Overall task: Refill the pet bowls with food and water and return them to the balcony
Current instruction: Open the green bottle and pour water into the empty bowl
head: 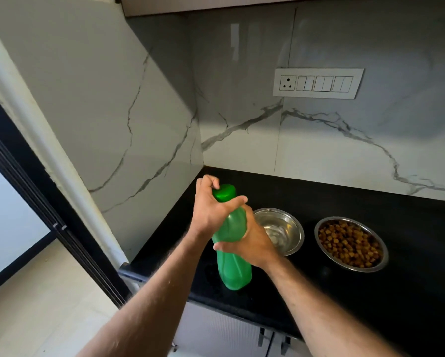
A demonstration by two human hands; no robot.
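Observation:
A green plastic bottle [233, 266] stands upright on the black counter [345, 292] near its left end. My right hand [252, 240] is wrapped around the bottle's middle. My left hand [211, 207] grips the green cap [224, 193] at the top, fingers curled over it. Just right of the bottle sits a steel bowl [280, 228] with a little water in it, partly hidden by my right hand. Further right, a second steel bowl [351, 244] holds brown kibble.
Marble-patterned wall panels close the corner behind the counter, with a switch plate [318, 83] on the back wall. A dark sliding door frame [49, 215] runs along the left, pale floor beyond it. Cabinet doors [229, 336] lie under the counter edge.

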